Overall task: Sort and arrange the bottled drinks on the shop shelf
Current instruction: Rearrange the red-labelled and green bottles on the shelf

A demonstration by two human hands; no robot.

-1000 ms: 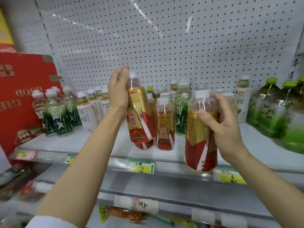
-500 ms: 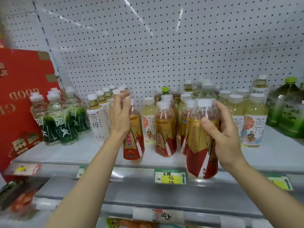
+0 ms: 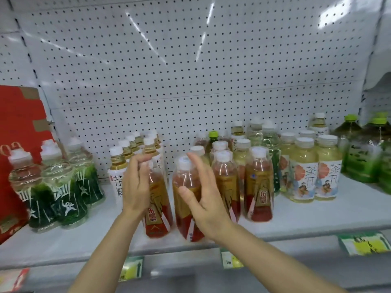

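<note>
Both our hands open beside two red-and-gold bottles on the shelf (image 3: 296, 220).

Our left hand (image 3: 135, 187), fingers spread, holds nothing; one bottle (image 3: 157, 210) stands just right of it. Our right hand (image 3: 203, 197), also open and empty, fronts the second bottle (image 3: 184, 187).

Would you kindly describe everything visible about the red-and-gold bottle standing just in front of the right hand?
The red-and-gold bottle is clear plastic with a white screw cap, amber drink showing through its upper part, and a wrap label that is gold above and red below with a white stripe. It stands roughly upright at the front edge of the white shelf, beside a matching bottle on its left. The right hand is open, fingers spread in front of it; whether they touch it cannot be told.
</note>
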